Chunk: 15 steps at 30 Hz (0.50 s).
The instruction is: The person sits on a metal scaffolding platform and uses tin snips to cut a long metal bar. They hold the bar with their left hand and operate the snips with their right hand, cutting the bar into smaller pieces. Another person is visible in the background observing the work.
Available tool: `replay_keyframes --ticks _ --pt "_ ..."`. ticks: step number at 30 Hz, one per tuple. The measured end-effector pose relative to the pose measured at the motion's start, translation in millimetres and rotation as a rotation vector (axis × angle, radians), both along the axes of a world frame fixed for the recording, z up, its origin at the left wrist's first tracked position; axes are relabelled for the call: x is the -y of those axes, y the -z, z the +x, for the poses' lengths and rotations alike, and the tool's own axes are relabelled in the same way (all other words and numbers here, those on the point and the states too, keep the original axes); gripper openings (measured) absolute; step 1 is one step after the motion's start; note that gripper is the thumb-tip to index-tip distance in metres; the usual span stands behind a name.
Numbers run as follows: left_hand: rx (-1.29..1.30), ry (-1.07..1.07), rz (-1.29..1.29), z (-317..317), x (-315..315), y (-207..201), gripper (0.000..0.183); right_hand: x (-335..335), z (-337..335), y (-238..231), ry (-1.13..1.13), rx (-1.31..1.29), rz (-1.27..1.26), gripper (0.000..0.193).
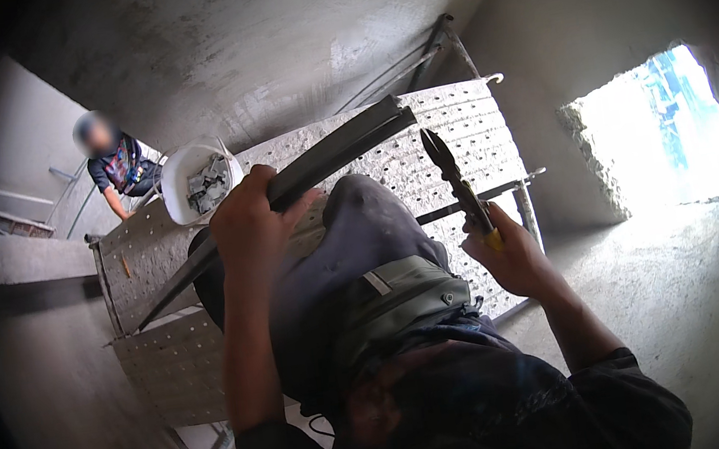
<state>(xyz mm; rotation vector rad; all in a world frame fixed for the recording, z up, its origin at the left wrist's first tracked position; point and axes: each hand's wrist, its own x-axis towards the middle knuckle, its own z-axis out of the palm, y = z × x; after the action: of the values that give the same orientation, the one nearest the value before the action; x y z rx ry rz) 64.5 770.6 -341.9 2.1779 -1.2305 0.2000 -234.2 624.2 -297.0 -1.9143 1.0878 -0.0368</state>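
My left hand (pixel 243 214) is closed around a long grey metal channel (pixel 341 150). The channel slants across above my raised knee, one end up toward the far right and the other down to the left. In my right hand (pixel 513 250) is a pair of tin snips (pixel 454 179) with dark blades and yellow on the handle. The blades point up and away, a short gap to the right of the channel's far end. My fingers hide most of the snips' handles.
I am on a perforated metal scaffold platform (pixel 466 144), with a lower perforated deck (pixel 171 369) at left. A white bucket (pixel 177 179) holds grey scraps. Beyond it is another person (pixel 121 168). Scaffold bars (pixel 462 48) rise at the far end; a rough wall opening (pixel 654 134) lies right.
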Motion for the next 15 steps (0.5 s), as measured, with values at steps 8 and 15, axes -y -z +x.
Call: replay_keyframes --ticks 8,15 --pt "0.134 -0.002 -0.004 1 6 15 0.047 -3 20 4 0.01 0.02 0.015 0.033" --pt "0.243 0.138 0.124 6 12 13 0.044 -3 23 3 0.029 0.01 -0.026 0.032"
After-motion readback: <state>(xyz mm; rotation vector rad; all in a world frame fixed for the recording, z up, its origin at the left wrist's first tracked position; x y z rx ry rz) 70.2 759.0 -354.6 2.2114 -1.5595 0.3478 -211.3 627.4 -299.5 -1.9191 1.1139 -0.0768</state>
